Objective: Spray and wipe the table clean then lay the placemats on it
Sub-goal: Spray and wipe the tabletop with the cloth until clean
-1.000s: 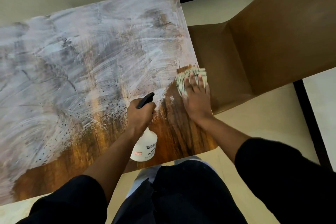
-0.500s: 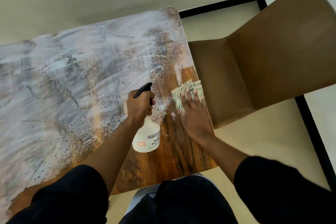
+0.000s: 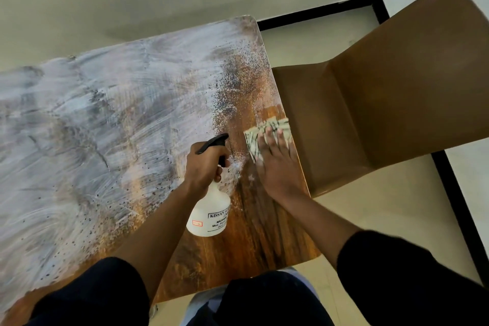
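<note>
The wooden table point(image 3: 111, 124) is smeared with white streaks and dotted with spray droplets; its near right part shows bare brown wood. My left hand point(image 3: 205, 165) grips the neck and black trigger of a white spray bottle point(image 3: 210, 216), held over the table with its nozzle pointing far right. My right hand point(image 3: 279, 167) lies flat with straight fingers on a folded green-and-white cloth point(image 3: 255, 137), pressing it against the table by the right edge. No placemats are in view.
A brown chair point(image 3: 391, 103) stands close against the table's right edge. A pale wall runs behind the table. Light floor tiles with a black border point(image 3: 455, 193) lie to the right. My dark sleeves and lap fill the bottom.
A fresh patch of fine droplets has appeared on the far right part of the table. My right hand and the cloth have stayed at the right edge. The view has tilted up.
</note>
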`<move>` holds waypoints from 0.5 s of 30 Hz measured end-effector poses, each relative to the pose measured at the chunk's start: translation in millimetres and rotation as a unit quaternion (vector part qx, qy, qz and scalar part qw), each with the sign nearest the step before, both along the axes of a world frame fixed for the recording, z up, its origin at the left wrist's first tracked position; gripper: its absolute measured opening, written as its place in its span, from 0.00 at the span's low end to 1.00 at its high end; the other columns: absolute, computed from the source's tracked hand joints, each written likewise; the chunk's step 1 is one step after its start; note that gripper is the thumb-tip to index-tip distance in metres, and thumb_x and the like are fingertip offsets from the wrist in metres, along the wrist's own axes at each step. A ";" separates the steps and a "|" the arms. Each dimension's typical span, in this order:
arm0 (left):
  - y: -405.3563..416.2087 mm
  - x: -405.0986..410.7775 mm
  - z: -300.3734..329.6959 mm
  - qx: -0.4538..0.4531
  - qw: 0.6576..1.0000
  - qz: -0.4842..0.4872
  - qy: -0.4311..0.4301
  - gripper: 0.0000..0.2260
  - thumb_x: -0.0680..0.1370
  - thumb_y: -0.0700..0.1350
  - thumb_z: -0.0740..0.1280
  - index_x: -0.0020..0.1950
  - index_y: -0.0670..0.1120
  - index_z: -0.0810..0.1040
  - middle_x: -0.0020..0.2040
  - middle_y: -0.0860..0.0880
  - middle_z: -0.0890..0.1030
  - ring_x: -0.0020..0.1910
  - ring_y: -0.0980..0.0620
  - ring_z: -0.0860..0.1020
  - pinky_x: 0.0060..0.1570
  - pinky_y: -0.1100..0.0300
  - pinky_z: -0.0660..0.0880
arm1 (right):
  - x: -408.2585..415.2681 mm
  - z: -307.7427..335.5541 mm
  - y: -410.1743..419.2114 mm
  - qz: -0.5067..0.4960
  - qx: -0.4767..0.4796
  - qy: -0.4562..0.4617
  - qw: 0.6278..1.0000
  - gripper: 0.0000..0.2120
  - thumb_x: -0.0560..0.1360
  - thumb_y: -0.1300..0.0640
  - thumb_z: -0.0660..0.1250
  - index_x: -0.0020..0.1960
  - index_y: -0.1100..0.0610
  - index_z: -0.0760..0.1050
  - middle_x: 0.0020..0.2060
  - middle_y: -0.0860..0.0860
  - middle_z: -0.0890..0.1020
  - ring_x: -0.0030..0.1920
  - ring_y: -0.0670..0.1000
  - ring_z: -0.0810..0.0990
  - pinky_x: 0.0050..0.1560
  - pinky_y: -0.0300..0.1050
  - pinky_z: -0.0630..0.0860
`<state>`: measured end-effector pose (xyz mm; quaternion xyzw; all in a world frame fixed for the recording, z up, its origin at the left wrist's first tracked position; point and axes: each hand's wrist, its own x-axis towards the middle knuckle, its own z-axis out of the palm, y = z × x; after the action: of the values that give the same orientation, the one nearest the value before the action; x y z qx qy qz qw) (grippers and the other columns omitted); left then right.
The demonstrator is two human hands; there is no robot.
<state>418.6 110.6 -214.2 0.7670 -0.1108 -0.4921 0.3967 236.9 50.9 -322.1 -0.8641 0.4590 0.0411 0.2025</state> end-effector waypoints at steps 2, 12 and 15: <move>0.5 2.3 0.7 -0.011 1.000 -0.006 -0.001 0.12 0.78 0.33 0.67 0.43 0.51 0.82 0.32 0.41 0.79 0.23 0.51 0.67 0.25 0.59 0.65 | 24.9 -2.0 -35.6 -0.013 0.004 -0.012 1.000 0.31 0.84 0.48 0.51 0.84 0.51 0.44 0.82 0.51 0.41 0.81 0.56 0.36 0.81 0.60 0.44; 29.6 12.4 -2.0 -0.005 0.999 0.036 -0.018 0.12 0.77 0.33 0.68 0.45 0.51 0.81 0.33 0.40 0.79 0.22 0.50 0.67 0.23 0.59 0.65 | 80.1 -3.7 -109.1 -0.021 0.002 -0.005 1.000 0.30 0.84 0.49 0.54 0.83 0.52 0.48 0.83 0.51 0.45 0.82 0.57 0.39 0.81 0.61 0.44; 39.7 8.8 -2.0 -0.006 0.999 0.038 -0.017 0.12 0.78 0.33 0.68 0.46 0.51 0.82 0.33 0.40 0.79 0.22 0.50 0.67 0.23 0.59 0.65 | 61.6 -1.7 -76.1 0.001 0.001 -0.014 1.000 0.30 0.84 0.48 0.51 0.83 0.51 0.47 0.83 0.50 0.45 0.82 0.55 0.40 0.80 0.62 0.47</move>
<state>427.4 150.3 -216.2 0.7763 -0.0908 -0.4630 0.4180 298.5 -25.2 -323.9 -0.8647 0.4555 0.0290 0.2095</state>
